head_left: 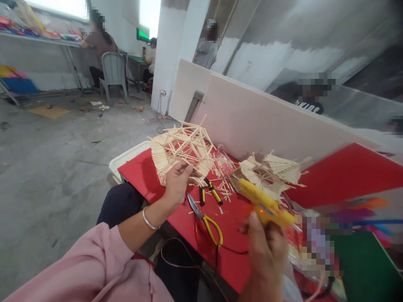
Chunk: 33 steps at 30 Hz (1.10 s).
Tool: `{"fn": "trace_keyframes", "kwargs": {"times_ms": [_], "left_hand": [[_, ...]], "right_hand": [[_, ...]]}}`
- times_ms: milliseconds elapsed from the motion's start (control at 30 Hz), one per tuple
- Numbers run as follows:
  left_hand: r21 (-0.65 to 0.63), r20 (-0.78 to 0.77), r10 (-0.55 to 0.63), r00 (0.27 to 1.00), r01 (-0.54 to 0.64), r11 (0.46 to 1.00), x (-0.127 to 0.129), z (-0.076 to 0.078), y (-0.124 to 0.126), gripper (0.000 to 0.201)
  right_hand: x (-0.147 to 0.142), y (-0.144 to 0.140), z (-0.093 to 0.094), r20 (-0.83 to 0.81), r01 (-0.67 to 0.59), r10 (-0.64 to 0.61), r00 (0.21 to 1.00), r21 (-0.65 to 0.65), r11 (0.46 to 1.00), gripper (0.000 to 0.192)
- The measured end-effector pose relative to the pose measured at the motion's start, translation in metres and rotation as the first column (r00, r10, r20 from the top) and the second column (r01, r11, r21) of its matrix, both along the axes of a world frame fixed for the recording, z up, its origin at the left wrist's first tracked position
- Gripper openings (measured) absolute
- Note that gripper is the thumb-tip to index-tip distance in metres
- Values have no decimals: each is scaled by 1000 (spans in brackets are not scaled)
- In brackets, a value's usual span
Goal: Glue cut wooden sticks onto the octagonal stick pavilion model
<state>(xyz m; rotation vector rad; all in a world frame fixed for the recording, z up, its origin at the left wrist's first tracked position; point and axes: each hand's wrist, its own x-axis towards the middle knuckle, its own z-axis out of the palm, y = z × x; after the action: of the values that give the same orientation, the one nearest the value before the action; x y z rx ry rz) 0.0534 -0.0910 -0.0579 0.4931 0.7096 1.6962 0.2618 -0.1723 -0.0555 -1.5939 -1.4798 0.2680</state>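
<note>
My left hand (178,182) is closed on the near edge of a frame built of thin wooden sticks (185,147), over the red tabletop (141,170). In my right hand (267,247) is a yellow glue gun (261,195), its nozzle pointing left and an orange light glowing on its side. This hand is slightly blurred. Between the hands lie scissors with yellow handles (206,220) and a black-and-yellow hand tool (210,191), whose working end is partly hidden. Loose sticks (225,188) are scattered beside the frame.
Another stick structure (277,167) stands at the right, near a plastic bag of sticks (223,159). A white panel (252,109) rises behind the table. A thin cable (176,266) loops over my lap. Several people are farther off; a grey chair (113,75) stands at the left.
</note>
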Motion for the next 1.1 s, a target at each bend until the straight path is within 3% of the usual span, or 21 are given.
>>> {"fn": "trace_keyframes", "kwargs": {"times_ms": [67, 133, 267, 600, 833, 1100], "left_hand": [[-9, -8, 8, 1000, -8, 1000, 0, -1, 0, 50], [-20, -11, 21, 1000, -21, 1000, -1, -2, 1, 49], [-19, -1, 30, 1000, -30, 999, -4, -5, 5, 47], [25, 115, -59, 992, 57, 998, -5, -9, 12, 42], [30, 163, -71, 984, 67, 997, -7, -8, 14, 44], [37, 164, -48, 985, 42, 998, -6, -7, 16, 41]], "right_hand": [[-35, 18, 21, 4, -73, 73, 997, 39, 997, 42], [-65, 33, 37, 120, -130, 120, 985, 77, 989, 43], [-96, 50, 56, 358, -219, 164, 919, 118, 969, 44], [-113, 58, 77, 493, -267, 225, 840, 14, 964, 43], [-118, 58, 82, 559, -291, 207, 803, 65, 955, 41], [-119, 65, 108, 670, -339, 209, 712, 68, 938, 41]]}}
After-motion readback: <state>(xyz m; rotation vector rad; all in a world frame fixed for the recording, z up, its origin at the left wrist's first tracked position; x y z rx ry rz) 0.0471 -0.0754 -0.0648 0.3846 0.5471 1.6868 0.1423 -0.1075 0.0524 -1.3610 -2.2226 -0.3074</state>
